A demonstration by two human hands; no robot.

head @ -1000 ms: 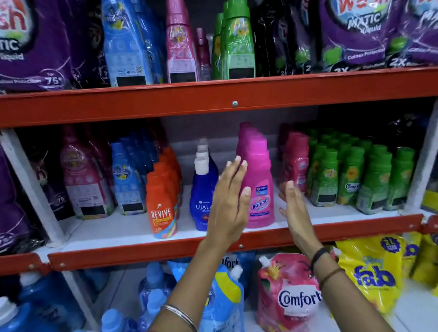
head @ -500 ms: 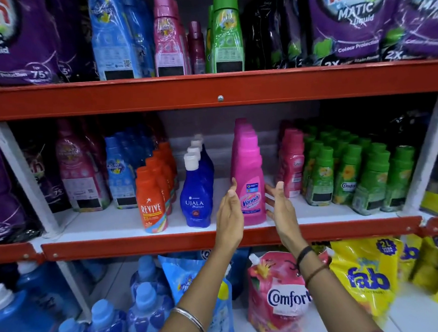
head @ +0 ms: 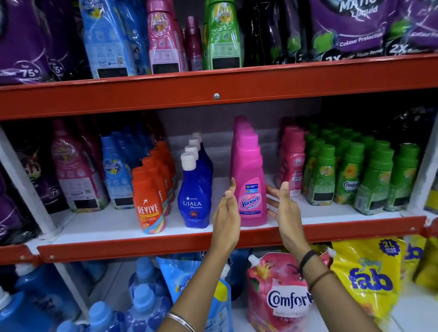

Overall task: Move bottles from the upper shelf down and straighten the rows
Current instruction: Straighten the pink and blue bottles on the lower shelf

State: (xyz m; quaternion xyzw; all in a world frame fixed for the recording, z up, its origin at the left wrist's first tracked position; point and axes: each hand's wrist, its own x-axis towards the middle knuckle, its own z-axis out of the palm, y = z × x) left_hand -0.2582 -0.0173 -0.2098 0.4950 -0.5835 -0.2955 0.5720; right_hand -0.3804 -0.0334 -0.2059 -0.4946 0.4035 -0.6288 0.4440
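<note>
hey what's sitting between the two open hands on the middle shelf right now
The front pink Vanish bottle, standing upright at the shelf edge, between the left hand and right hand. The head view shows this.

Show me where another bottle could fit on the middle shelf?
Bare shelf shows between the Ujala row and Vanish row, and in front of the blue bottles at left. The green bottles stand crowded.

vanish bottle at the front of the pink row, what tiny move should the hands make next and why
Probably close both palms onto the front Vanish bottle and square it to the row. The left hand and right hand flank it, open, seemingly not gripping, and it stands at the red shelf lip ahead of the pink bottles behind.
</note>
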